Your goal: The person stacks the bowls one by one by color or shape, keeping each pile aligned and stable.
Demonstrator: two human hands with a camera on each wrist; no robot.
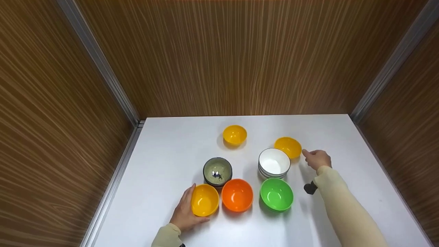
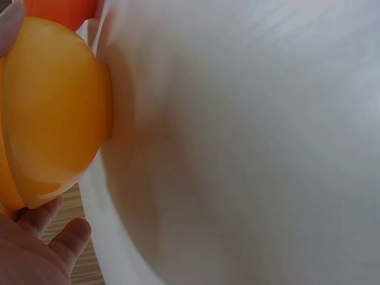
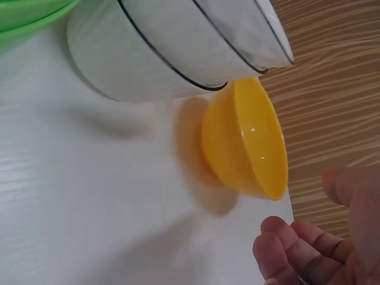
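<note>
At the front left, my left hand (image 1: 186,212) holds a yellow bowl (image 1: 205,200) between thumb and fingers. The left wrist view shows that yellow bowl (image 2: 56,110) from the side, standing near the white surface. My right hand (image 1: 317,159) is just right of another yellow bowl (image 1: 288,146), behind the white bowls. In the right wrist view, a gap separates the loosely bent fingers (image 3: 271,255) from this yellow bowl (image 3: 237,142). A third yellow bowl (image 1: 235,135) sits alone at the back.
Stacked white bowls (image 1: 274,162) with dark rims stand behind stacked green bowls (image 1: 276,194). An orange bowl (image 1: 237,195) is beside the held bowl, and dark-rimmed grey-green bowls (image 1: 217,171) stand behind it. Wood-patterned panels (image 1: 219,58) enclose the white table (image 1: 164,151).
</note>
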